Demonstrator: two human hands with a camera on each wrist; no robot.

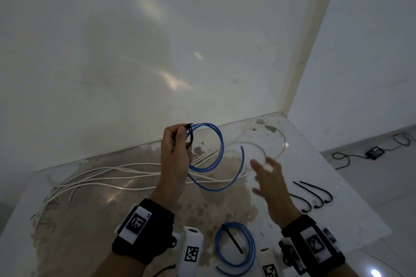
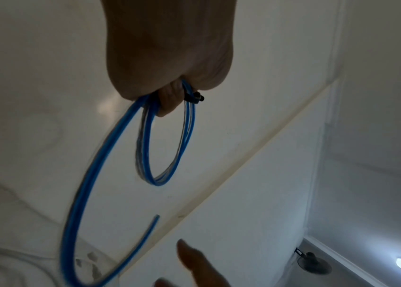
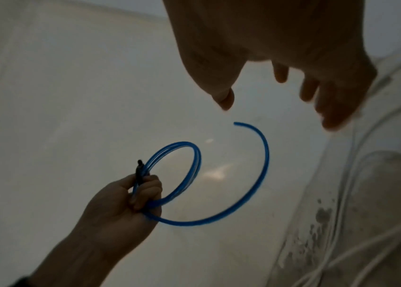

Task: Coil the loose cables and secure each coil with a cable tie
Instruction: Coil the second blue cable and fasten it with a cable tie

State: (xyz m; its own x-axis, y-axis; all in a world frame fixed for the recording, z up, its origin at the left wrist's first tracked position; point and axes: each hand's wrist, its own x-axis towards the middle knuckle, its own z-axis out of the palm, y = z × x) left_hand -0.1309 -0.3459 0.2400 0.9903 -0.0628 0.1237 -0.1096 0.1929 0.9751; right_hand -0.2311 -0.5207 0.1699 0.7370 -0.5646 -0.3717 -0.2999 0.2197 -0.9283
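The left hand [image 1: 175, 153] is raised, its fingers curled tight in a grip. The right hand [image 1: 269, 183] hovers beside it, fingers spread and relaxed

Our left hand [image 1: 174, 153] raised above table [image 1: 351, 191], gripping blue coil [image 1: 211, 141]; its free tail [image 1: 242, 159] arcs between our hands. Right hand [image 1: 270, 186] spread, just beside tail end. White cables [image 1: 112, 175] sprawl under and left of left hand. Tied blue coil [image 1: 235, 247] lies between our wrists. Black cable ties [image 1: 315, 195] right of right hand. Wall close behind.
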